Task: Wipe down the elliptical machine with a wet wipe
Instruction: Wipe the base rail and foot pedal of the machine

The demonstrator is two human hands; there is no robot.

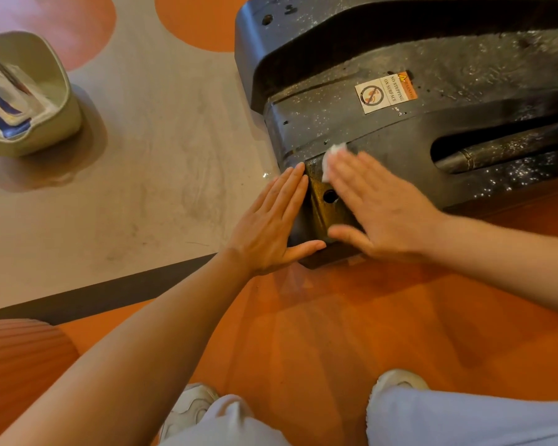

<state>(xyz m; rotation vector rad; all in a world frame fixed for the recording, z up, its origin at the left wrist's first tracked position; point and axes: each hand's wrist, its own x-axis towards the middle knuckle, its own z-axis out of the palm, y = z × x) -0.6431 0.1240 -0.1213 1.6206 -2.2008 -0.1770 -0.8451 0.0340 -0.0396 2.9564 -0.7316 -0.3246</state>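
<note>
The black base of the elliptical machine (432, 130) fills the upper right, its surface wet and speckled, with a warning sticker (385, 91) on top. My right hand (380, 210) lies flat with straight fingers on the near corner of the base and presses a white wet wipe (331, 159) under its fingertips; only an edge of the wipe shows. My left hand (271, 220) rests flat with straight fingers against the left side of the same corner, its thumb pointing right. A round hole (330, 196) in the corner shows between the two hands.
A beige caddy (29, 94) with a packet inside stands on the pale floor at the upper left. Orange flooring (319, 333) lies under me, edged by a dark strip (110, 291). My knees and white shoes (190, 407) are at the bottom edge.
</note>
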